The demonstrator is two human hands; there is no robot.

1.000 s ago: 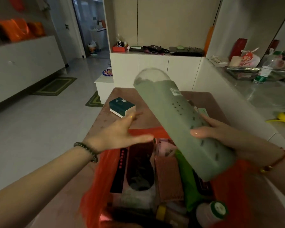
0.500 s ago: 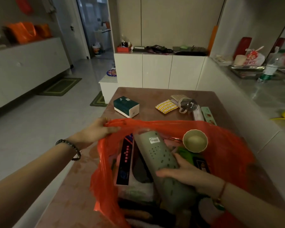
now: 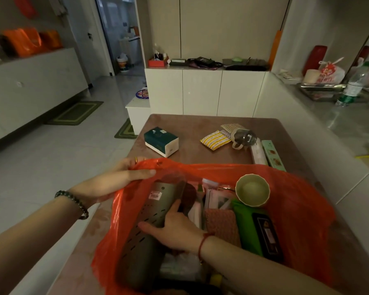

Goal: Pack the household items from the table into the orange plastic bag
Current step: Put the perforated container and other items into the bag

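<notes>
Orange bag (image 3: 296,199) lower centre on bench (image 3: 190,128); left hand (image 3: 119,177) pinches its rim, right hand (image 3: 177,228) fingers (image 3: 151,227) curled round grey tube (image 3: 143,213) inside. Tube's lower end dark, unclear.

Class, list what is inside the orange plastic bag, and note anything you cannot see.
Inside the orange bag: a grey-green perforated tube gripped by the right hand, a pale green cup, a green packet, a dark box, a reddish pad. Items beneath them are covered.

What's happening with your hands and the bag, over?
Left hand grips rim of orange plastic bag. Right hand holds perforated grey-green tube inside it. Cup and green pack crowd the bag; tissue box on table.
</notes>
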